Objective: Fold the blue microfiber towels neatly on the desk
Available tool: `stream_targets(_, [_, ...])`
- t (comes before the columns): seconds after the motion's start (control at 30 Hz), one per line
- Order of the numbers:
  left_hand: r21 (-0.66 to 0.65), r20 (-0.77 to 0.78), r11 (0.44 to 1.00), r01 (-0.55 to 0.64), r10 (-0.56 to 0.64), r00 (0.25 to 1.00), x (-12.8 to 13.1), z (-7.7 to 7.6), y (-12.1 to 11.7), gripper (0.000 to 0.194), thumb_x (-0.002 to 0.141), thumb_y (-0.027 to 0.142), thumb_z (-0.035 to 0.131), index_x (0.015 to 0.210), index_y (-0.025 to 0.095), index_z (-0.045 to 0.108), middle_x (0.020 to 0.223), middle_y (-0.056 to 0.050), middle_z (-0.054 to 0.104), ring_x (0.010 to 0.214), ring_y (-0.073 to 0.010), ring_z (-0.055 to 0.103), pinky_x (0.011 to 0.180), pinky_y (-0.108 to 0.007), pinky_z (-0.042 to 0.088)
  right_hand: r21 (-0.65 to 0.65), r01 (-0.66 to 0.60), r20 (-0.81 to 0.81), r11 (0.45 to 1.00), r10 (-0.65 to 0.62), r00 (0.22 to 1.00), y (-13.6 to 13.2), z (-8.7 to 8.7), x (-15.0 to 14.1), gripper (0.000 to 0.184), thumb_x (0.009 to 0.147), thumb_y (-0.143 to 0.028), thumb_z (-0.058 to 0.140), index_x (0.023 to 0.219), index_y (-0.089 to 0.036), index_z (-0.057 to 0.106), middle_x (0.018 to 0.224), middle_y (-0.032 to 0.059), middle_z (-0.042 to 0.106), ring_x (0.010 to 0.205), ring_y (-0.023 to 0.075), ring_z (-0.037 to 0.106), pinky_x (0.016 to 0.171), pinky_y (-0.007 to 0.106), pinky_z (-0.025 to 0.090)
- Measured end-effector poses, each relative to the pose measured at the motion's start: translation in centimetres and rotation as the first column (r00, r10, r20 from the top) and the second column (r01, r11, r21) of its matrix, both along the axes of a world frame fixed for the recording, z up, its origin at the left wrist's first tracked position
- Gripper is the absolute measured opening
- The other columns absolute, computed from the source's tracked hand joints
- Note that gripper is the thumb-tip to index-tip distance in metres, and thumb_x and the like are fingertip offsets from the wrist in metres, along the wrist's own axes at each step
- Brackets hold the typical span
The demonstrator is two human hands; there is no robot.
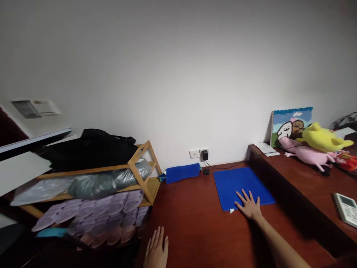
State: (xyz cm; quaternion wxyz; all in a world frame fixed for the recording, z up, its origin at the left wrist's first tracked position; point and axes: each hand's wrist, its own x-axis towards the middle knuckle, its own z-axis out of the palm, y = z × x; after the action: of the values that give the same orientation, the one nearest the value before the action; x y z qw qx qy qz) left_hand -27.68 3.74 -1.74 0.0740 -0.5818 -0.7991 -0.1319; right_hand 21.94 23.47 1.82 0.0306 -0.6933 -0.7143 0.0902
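Observation:
A blue cloth [237,182] lies spread flat on the reddish-brown wooden table [195,223], with a small white tag at its near edge. My right hand [250,206] rests on the near part of this cloth, palm down and fingers spread. Near the table's left edge is my left hand [156,247], flat with its fingers stretched out and holding nothing. Against the wall at the back lies another blue cloth [182,173], in a long narrow shape, with something green-edged showing at its ends.
Left of the table stands a wooden rack [147,175] with lilac slippers [111,204] and a black bag [92,149]. On the raised surface at right are plush toys [320,137], a picture [291,124] and a calculator-like device [347,208]. A black plug [205,155] trails a cable.

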Motion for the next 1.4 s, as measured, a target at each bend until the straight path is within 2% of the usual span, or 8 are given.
stream_targets(0.27, [-0.005, 0.024, 1.000, 0.010, -0.010, 1.000, -0.9, -1.1, -0.2, 0.067, 0.097, 0.047, 0.029, 0.153, 0.019, 0.052, 0.160, -0.003, 0.050, 0.151, -0.0255, 0.043, 0.127, -0.047, 0.035, -0.053, -0.002, -0.012, 0.999, 0.001, 1.000, 6.6, -0.1, 1.5, 0.070, 0.097, -0.073, 0.028, 0.162, -0.048, 0.020, 0.176, -0.0050, 0.011, 0.160, 0.0373, 0.004, 0.119, 0.075, 0.003])
stream_targets(0.6, [0.069, 0.047, 0.997, 0.039, -0.042, 0.998, 0.4, 0.3, -0.9, 0.058, 0.101, 0.040, 0.035, 0.151, 0.016, 0.054, 0.158, -0.008, 0.053, 0.148, -0.0285, 0.047, 0.122, -0.052, 0.042, -0.055, 0.007, -0.064, 0.998, -0.010, 0.998, 7.7, 2.6, 1.6, 0.064, 0.097, -0.062, 0.039, 0.158, -0.042, 0.040, 0.173, 0.0040, 0.027, 0.157, 0.0423, 0.016, 0.115, 0.076, 0.017])
stream_targets(0.73, [0.047, 0.053, 0.999, 0.027, -0.030, 0.998, 0.7, 0.4, -1.2, 0.057, 0.103, 0.040, 0.033, 0.152, 0.017, 0.052, 0.161, -0.007, 0.049, 0.149, -0.0270, 0.046, 0.122, -0.050, 0.042, 0.091, -0.128, -0.093, 0.988, 0.136, 0.986, 7.1, 4.3, -3.9, 0.056, 0.100, -0.034, 0.033, 0.151, -0.025, 0.053, 0.165, 0.0116, 0.040, 0.153, 0.0322, 0.031, 0.122, 0.055, 0.024])
stream_targets(0.9, [0.047, 0.037, 0.999, 0.010, -0.012, 0.999, 0.4, -0.5, -1.4, 0.056, 0.103, 0.038, 0.035, 0.153, 0.019, 0.051, 0.161, -0.005, 0.048, 0.148, -0.0270, 0.046, 0.121, -0.049, 0.044, 0.154, -0.412, -0.167, 0.898, 0.435, 0.885, 7.8, 4.8, -16.2, 0.049, 0.096, -0.029, 0.042, 0.140, -0.022, 0.063, 0.149, 0.0107, 0.058, 0.130, 0.0229, 0.056, 0.110, 0.031, 0.039])
stream_targets(1.03, [0.076, 0.004, 0.997, 0.028, -0.028, 1.000, -0.5, -2.0, -1.4, 0.055, 0.101, 0.037, 0.037, 0.151, 0.022, 0.054, 0.159, -0.004, 0.052, 0.145, -0.0276, 0.051, 0.116, -0.048, 0.049, 0.165, -0.507, -0.194, 0.846, 0.532, 0.824, 10.2, 4.3, -25.6, 0.057, 0.096, -0.028, 0.042, 0.151, -0.020, 0.053, 0.161, 0.0093, 0.048, 0.141, 0.0229, 0.047, 0.116, 0.032, 0.033])
stream_targets(1.17, [0.119, -0.022, 0.991, 0.053, -0.050, 0.998, -1.5, -3.6, -1.5, 0.053, 0.098, 0.034, 0.042, 0.149, 0.027, 0.056, 0.156, -0.002, 0.056, 0.142, -0.0273, 0.055, 0.113, -0.047, 0.052, 0.122, -0.513, -0.198, 0.850, 0.527, 0.826, 12.7, 3.5, -31.7, 0.062, 0.099, -0.036, 0.041, 0.159, -0.024, 0.041, 0.172, 0.0058, 0.029, 0.156, 0.0292, 0.026, 0.124, 0.043, 0.021])
stream_targets(1.3, [0.130, -0.041, 0.990, 0.052, -0.047, 0.998, -1.5, -3.9, -1.5, 0.054, 0.098, 0.034, 0.043, 0.149, 0.028, 0.056, 0.155, -0.002, 0.057, 0.141, -0.0270, 0.055, 0.112, -0.046, 0.052, 0.067, -0.467, -0.190, 0.882, 0.471, 0.862, 12.5, 2.5, -34.0, 0.060, 0.103, -0.039, 0.032, 0.159, -0.019, 0.042, 0.170, 0.0121, 0.031, 0.155, 0.0331, 0.027, 0.124, 0.052, 0.019])
stream_targets(1.4, [0.129, -0.031, 0.991, 0.041, -0.037, 0.999, -1.1, -3.5, -1.5, 0.054, 0.098, 0.035, 0.042, 0.150, 0.026, 0.056, 0.156, -0.002, 0.056, 0.143, -0.0280, 0.053, 0.114, -0.047, 0.051, 0.082, -0.468, -0.177, 0.880, 0.475, 0.862, 9.7, 2.5, -33.0, 0.060, 0.104, -0.037, 0.030, 0.159, -0.018, 0.041, 0.170, 0.0114, 0.031, 0.156, 0.0325, 0.026, 0.125, 0.051, 0.017])
